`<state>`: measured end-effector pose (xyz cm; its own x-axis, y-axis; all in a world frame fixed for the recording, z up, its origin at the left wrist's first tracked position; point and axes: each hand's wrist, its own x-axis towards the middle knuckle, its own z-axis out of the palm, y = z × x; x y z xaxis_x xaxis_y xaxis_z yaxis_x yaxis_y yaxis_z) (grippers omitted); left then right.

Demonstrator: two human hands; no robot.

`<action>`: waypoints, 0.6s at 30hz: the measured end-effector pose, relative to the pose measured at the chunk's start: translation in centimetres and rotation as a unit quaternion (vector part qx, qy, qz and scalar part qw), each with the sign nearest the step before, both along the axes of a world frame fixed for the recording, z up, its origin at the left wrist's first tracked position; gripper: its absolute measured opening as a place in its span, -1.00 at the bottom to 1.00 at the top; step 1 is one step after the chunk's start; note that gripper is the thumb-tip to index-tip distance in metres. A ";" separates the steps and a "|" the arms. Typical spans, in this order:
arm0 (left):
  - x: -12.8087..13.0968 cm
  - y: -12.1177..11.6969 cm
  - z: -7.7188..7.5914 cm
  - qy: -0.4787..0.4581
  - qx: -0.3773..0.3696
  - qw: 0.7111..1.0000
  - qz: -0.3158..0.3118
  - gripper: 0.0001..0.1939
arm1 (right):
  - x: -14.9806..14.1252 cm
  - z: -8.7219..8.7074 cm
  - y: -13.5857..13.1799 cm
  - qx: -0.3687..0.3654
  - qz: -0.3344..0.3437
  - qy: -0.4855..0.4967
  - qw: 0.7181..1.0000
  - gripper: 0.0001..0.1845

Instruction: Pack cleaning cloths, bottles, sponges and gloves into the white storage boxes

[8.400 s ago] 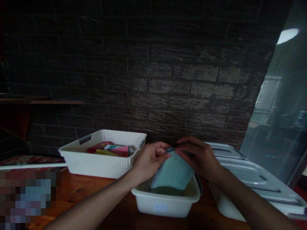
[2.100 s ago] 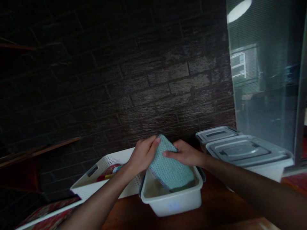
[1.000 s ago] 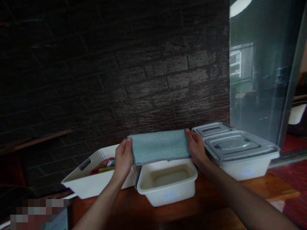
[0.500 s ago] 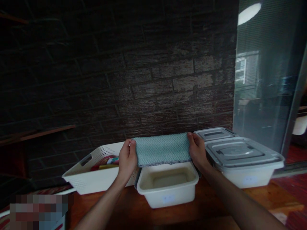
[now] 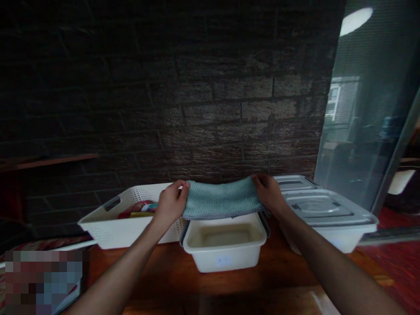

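A teal textured cloth [image 5: 219,199] with a dark checked lower edge is stretched between my two hands. My left hand [image 5: 172,199] pinches its upper left corner, and my right hand [image 5: 267,192] pinches the upper right corner. The cloth sags slightly in the middle. Just below and in front of it stands an uncovered white plastic box [image 5: 226,260] with dark side handles. The cloth hangs above the box's far rim; whether they touch I cannot tell.
To the left, a white perforated basket [image 5: 138,232] holds colourful items. Two white boxes with grey lids [image 5: 328,208] stand to the right. All rest on a wooden table [image 5: 164,275] against a dark brick wall [image 5: 213,118]. A glass panel [image 5: 348,144] is at the right.
The cloth's top edge has gone from taut to sagging, and my hands have drawn slightly closer together. The whole view has shifted a little.
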<state>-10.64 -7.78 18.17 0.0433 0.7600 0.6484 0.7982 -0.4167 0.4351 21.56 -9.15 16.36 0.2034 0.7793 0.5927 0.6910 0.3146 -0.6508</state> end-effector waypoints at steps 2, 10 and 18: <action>0.1 0.0 0.0 0.015 -0.014 1.000 -0.004 -0.64 | 0.0 0.4 -0.2 -0.019 0.002 -0.044 0.999 -0.58; 1.8 -0.9 -1.0 0.134 -0.056 0.988 -0.044 -0.71 | -0.9 2.0 -1.5 -0.102 0.048 -0.246 0.963 -0.67; 3.4 -0.9 -3.1 0.240 -0.090 0.965 -0.052 -0.67 | -3.0 0.4 -1.0 -0.173 0.065 -0.353 0.917 -0.66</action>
<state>-7.25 -8.68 15.09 0.3887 0.8335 0.3925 0.8834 -0.4583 0.0983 18.54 -10.19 16.75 -0.2444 0.9357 0.2543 0.9499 0.2838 -0.1313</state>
